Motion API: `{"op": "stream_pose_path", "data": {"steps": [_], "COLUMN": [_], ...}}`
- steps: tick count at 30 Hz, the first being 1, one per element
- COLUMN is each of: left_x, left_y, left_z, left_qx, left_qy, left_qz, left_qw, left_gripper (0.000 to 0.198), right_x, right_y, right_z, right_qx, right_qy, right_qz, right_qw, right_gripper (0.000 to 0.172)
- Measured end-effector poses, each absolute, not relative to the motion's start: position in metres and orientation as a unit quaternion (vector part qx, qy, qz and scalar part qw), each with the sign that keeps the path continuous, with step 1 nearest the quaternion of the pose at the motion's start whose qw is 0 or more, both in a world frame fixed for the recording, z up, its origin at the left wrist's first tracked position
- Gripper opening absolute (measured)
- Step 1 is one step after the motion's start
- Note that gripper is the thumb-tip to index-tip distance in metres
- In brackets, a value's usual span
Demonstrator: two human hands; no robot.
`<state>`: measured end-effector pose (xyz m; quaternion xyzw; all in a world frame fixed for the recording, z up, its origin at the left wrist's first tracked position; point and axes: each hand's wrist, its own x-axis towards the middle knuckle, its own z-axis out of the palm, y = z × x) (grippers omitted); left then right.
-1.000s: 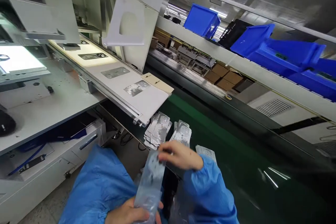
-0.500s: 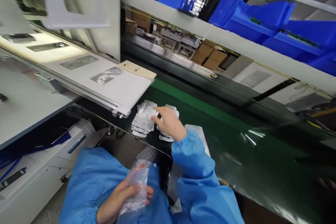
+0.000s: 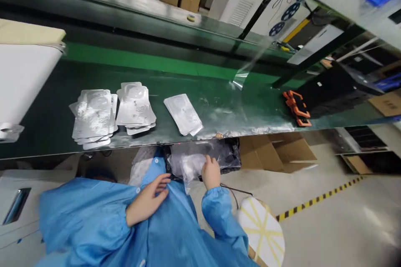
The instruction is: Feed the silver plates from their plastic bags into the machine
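Observation:
My right hand [image 3: 210, 172] reaches into a clear plastic bag of wrappers [image 3: 191, 162] hanging under the front edge of the green conveyor belt [image 3: 219, 108]; its fingers are curled on the plastic there. My left hand [image 3: 150, 198] rests on my blue-smocked lap with fingers loosely spread and nothing in it. On the belt above lie two stacks of silvery bagged parts [image 3: 93, 117] [image 3: 135, 107] and one single bagged part [image 3: 183, 113].
A white machine table [image 3: 21, 79] juts over the belt at left. An orange and black tool [image 3: 297, 108] lies on the belt at right. Cardboard boxes [image 3: 278, 154] sit on the floor below, and a round stool [image 3: 261, 229] stands by my right side.
My view swung right and down. My right hand left the stacks on the belt and dropped to the bag under it. My left hand no longer holds the clear bag.

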<state>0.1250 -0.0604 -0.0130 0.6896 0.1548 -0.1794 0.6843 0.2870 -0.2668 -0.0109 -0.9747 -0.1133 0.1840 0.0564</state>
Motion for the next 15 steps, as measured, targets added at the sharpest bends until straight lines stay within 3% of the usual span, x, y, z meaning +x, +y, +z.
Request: {"op": "stream_pose_path", "data": {"steps": [3, 6, 10, 15], "left_x": [0.152, 0.192, 0.254, 0.307], "left_y": [-0.084, -0.115, -0.149, -0.163], "left_z": [-0.007, -0.014, -0.050, -0.092], "left_qx": [0.838, 0.877, 0.853, 0.809], "left_qy": [-0.012, -0.165, -0.134, -0.066], "left_qz": [-0.149, -0.220, -0.323, -0.357], "left_qw": [0.524, 0.394, 0.387, 0.462], "left_gripper": [0.048, 0.048, 0.031, 0.045], "right_x": [0.315, 0.348, 0.373, 0.347], "right_y": [-0.278, -0.274, -0.285, -0.327], "right_z": [-0.045, -0.065, -0.060, -0.019], "right_qx": [-0.982, -0.977, -0.977, -0.975], "right_qy": [-0.054, -0.041, -0.046, -0.079], "right_qz": [0.176, 0.207, 0.206, 0.208], "right_qw": [0.029, 0.016, 0.009, 0.023], "right_gripper": [0.059, 0.052, 0.041, 0.037]}}
